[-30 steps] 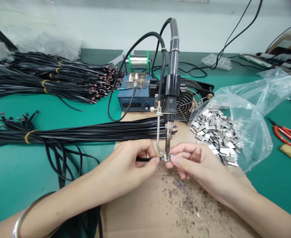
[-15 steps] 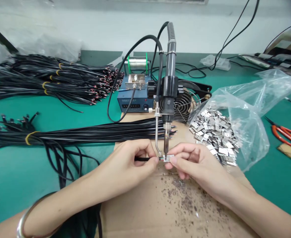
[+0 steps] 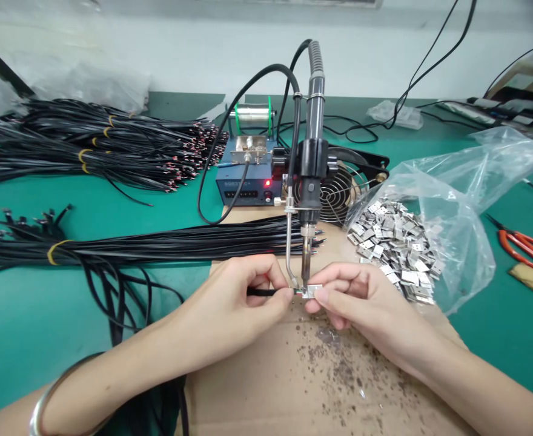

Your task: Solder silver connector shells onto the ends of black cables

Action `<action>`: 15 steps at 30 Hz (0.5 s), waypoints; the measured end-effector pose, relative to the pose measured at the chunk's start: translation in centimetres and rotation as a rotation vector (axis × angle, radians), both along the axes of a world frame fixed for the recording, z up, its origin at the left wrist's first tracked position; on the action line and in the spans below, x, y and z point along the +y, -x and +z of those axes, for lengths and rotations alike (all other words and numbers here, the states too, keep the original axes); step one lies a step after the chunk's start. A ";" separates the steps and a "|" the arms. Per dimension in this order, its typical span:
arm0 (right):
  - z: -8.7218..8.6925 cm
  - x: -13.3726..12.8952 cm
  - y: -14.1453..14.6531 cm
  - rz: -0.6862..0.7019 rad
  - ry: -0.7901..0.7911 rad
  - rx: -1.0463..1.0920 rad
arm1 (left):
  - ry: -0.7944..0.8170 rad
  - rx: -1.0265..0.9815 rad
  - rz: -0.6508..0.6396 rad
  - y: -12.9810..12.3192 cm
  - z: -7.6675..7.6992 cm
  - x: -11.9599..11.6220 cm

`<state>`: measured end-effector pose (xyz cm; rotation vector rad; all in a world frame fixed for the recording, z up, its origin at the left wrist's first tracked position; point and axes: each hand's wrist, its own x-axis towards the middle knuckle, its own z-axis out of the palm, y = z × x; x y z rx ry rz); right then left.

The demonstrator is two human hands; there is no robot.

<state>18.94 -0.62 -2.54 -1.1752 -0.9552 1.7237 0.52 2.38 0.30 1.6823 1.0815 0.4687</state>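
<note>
My left hand (image 3: 248, 297) pinches a black cable (image 3: 261, 292) close to its end. Between thumb and fingers, my right hand (image 3: 357, 297) grips a small silvery metal plate (image 3: 312, 291) by its right part. The cable's end meets the plate's left side, right under the tip of a soldering iron (image 3: 307, 254) held upright in a clamp. Beside the iron, a thin bent metal tube (image 3: 289, 242) comes down to the same spot. Whether the iron's tip touches the plate or the wire is too small to tell.
A blue solder feeder (image 3: 243, 181) carries a solder spool (image 3: 252, 114). Bundled black cables (image 3: 157, 245) lie behind my left hand, more cables (image 3: 125, 145) farther back. Metal plates (image 3: 398, 242) spill from a plastic bag (image 3: 461, 224). Orange-handled cutters (image 3: 527, 248) lie right. Specks dot the cardboard (image 3: 248, 375).
A red light on the blue feeder is now lit brightly. Both hands keep their grip at the iron's tip; the view has shifted very slightly.
</note>
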 end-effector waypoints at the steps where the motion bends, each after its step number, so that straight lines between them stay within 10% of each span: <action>1: 0.0 0.1 0.0 0.001 0.001 0.003 | 0.003 -0.008 0.000 0.0 0.0 0.0; 15: 0.1 0.2 0.3 -0.039 0.038 -0.072 | -0.047 0.094 -0.001 0.1 -0.5 0.2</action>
